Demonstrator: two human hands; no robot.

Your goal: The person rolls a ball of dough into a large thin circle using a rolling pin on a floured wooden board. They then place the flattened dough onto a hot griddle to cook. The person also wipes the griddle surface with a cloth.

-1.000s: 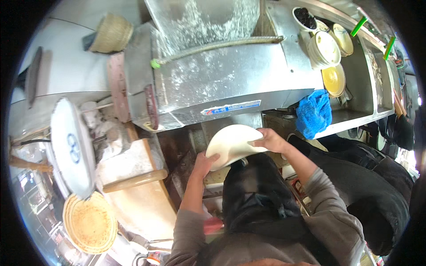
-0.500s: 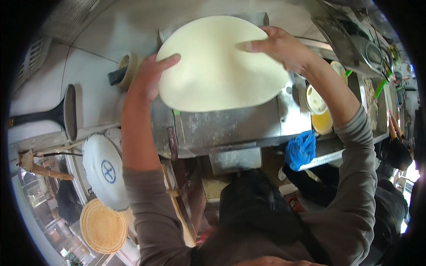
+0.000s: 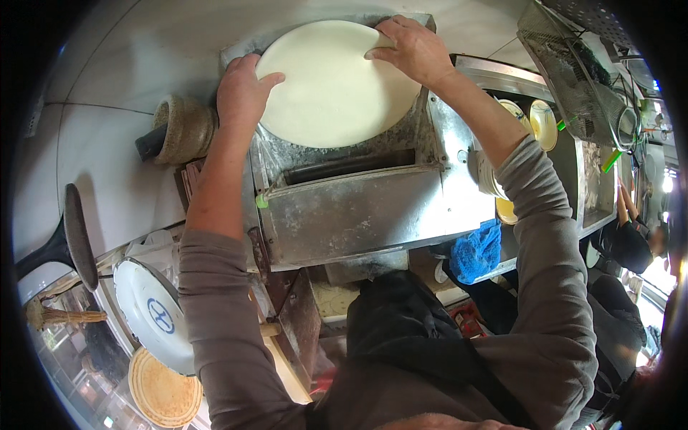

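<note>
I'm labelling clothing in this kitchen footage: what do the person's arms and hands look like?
Both arms wear grey-brown long sleeves pushed up toward the elbows, leaving the forearms bare. The left hand and right hand are bare: no gloves, and no rings or watch that I can see.

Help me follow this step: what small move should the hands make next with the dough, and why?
Probably ease the dough sheet down toward the slot of the metal machine. Left hand and right hand hold its edges, and it lies flat just above that opening.
</note>
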